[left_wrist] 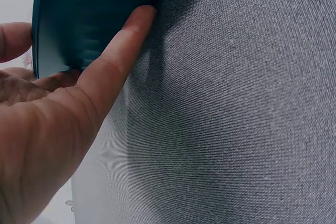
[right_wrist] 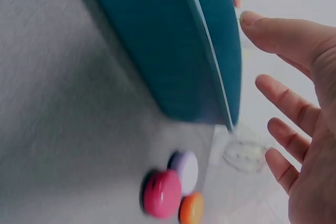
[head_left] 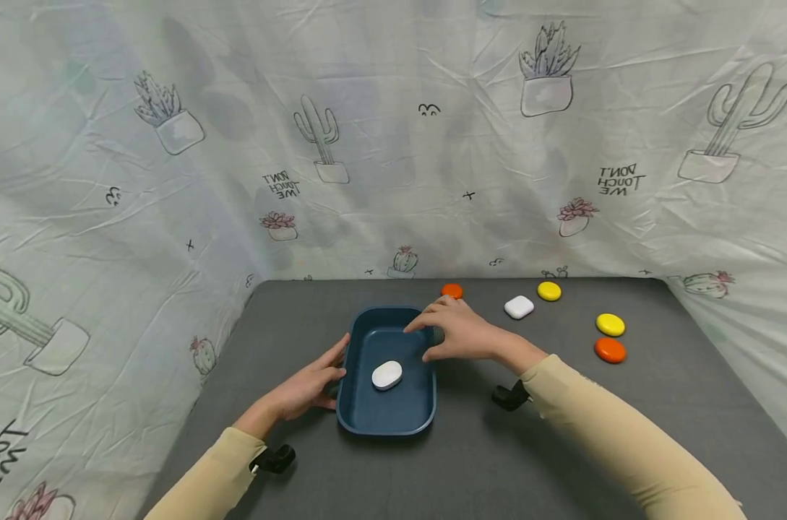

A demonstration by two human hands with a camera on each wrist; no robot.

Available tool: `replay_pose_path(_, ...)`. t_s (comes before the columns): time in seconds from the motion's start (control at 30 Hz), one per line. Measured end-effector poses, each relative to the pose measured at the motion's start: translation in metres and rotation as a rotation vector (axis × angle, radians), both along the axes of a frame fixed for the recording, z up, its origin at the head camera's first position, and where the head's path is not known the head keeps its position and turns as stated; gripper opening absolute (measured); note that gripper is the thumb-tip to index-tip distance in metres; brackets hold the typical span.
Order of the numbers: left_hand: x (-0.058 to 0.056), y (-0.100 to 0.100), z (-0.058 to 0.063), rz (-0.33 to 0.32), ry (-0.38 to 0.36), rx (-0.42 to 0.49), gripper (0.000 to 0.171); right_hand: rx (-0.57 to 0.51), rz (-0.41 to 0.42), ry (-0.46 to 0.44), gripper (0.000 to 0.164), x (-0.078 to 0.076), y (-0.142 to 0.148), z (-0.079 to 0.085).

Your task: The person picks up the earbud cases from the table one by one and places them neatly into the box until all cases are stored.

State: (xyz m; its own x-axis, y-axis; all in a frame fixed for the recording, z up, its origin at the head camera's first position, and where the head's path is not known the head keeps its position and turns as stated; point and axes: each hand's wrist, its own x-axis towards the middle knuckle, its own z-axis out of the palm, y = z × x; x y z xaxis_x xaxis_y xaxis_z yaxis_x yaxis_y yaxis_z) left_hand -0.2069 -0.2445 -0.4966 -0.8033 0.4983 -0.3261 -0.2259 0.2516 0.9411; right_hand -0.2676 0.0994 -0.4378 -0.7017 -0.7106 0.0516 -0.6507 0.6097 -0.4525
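A dark blue rectangular tray (head_left: 386, 432) with rounded corners lies on the grey table, and a smooth white oval piece (head_left: 386, 375) rests inside it. My left hand (head_left: 305, 386) touches the tray's left outer wall; up close in the left wrist view, one straight digit (left_wrist: 118, 51) lies along that wall. Over the tray's right rim hovers my right hand (head_left: 458, 332), thumb and fingers spread apart with nothing between them. In the right wrist view those fingers (right_wrist: 294, 103) show beside the tray wall (right_wrist: 157, 40).
An orange rounded piece (head_left: 452, 290) lies just beyond my right hand. Farther right are a white piece (head_left: 519, 307), a yellow one (head_left: 549, 291), another yellow one (head_left: 611, 324) and an orange one (head_left: 611, 350). A cactus-print sheet (head_left: 380, 144) hangs behind the table.
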Motion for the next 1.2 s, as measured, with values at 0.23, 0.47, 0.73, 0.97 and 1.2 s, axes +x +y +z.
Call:
replay_pose_path(0.23, 0.001, 0.000, -0.001, 0.007, 0.004, 0.015, 0.068, -0.089, -0.088, -0.020, 0.058, 0.006, 0.037, 0.003)
replay_pose_path(0.47, 0.003, -0.001, -0.002, -0.004, 0.010, 0.020, 0.068, -0.182, -0.163, -0.033, 0.064, 0.015, 0.077, 0.000)
replay_pose_path(0.73, 0.007, -0.002, -0.005, 0.007, 0.015, 0.006, 0.067, -0.232, -0.246, -0.019, 0.066, 0.028, 0.125, -0.010)
replay_pose_path(0.97, 0.007, -0.002, -0.007, 0.007, 0.022, 0.005, 0.066, -0.255, -0.349, -0.039, 0.063, 0.043, 0.165, -0.014)
replay_pose_path(1.2, 0.007, -0.003, -0.007, -0.007, 0.029, 0.005, 0.066, -0.245, -0.449, -0.037, 0.063, 0.057, 0.202, -0.010)
